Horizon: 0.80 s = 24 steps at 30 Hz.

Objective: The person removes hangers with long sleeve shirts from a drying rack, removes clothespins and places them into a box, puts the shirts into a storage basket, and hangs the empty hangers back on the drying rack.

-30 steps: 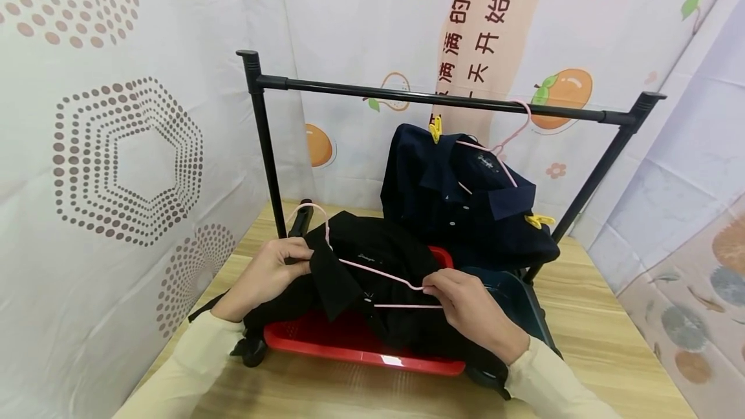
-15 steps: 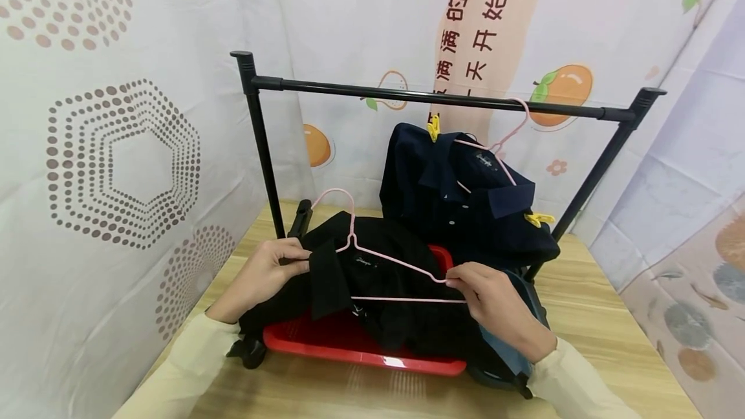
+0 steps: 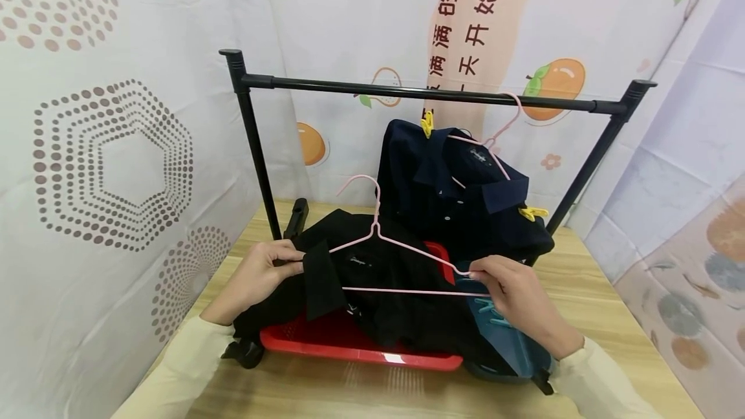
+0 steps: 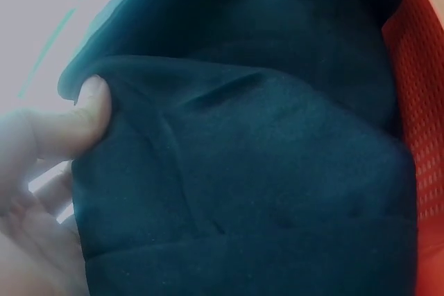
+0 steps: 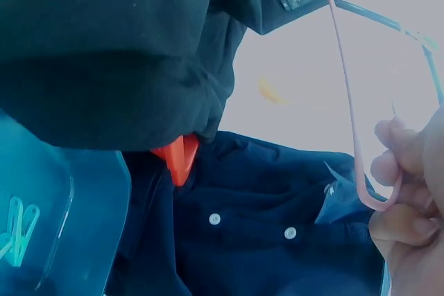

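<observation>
A black collared shirt (image 3: 401,319) lies over the red basket (image 3: 361,354). With thumb and fingers, my left hand (image 3: 256,280) pinches it beside its raised collar (image 3: 323,283); in the left wrist view the thumb (image 4: 91,109) presses on the dark cloth (image 4: 243,164). A pink wire hanger (image 3: 377,209) stands tilted above the shirt, hook up, its left end hidden behind the collar. My right hand (image 3: 520,299) pinches the hanger's right end, outside the neck opening. In the right wrist view the fingers close round the curved pink end (image 5: 374,202).
Behind, a navy shirt (image 3: 448,205) hangs by a pink hanger from the black rack bar (image 3: 372,90), with yellow clothespins (image 3: 427,124) on its shoulders. At right, a blue basket (image 3: 524,354) holds light-blue clothespins (image 5: 21,230).
My right hand has moved right, drawing the hanger rightward, so its hook and shoulders now show above the collar. My left hand keeps its pinch on the black shirt.
</observation>
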Tool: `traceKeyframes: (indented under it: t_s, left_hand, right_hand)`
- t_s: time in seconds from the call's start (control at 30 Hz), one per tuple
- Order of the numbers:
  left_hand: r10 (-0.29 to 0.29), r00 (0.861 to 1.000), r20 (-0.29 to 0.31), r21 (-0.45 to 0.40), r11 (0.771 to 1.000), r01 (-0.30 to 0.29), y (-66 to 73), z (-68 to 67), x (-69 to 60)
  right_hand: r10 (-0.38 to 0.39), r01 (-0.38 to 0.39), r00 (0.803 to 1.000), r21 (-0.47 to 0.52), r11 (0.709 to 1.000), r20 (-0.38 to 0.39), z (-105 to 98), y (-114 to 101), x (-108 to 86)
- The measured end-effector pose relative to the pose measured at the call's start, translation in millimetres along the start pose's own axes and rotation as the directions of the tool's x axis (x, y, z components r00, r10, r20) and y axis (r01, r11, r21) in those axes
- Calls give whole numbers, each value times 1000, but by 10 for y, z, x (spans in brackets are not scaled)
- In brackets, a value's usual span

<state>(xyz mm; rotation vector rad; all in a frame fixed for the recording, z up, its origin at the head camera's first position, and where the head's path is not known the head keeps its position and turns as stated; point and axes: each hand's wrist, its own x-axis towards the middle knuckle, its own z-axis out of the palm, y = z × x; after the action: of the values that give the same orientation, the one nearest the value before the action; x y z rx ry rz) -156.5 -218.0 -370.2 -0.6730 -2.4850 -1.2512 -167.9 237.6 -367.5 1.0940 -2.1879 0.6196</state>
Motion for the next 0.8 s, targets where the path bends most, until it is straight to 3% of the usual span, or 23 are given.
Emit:
traceKeyframes:
  t_s: [0.2, 0.5, 0.8]
  left_hand:
    - [-10, 1000, 9, 45, 999, 9, -7, -1, 6]
    - [18, 999, -35, 95, 995, -15, -112, -13, 9]
    - [-34, 999, -23, 73, 997, 36, -262, -37, -1]
  right_hand:
    - [26, -26, 1000, -13, 1000, 7, -69, 35, -51]
    - [45, -45, 999, -41, 998, -5, -158, 92, -93]
    - [56, -58, 998, -83, 995, -28, -213, 153, -207]
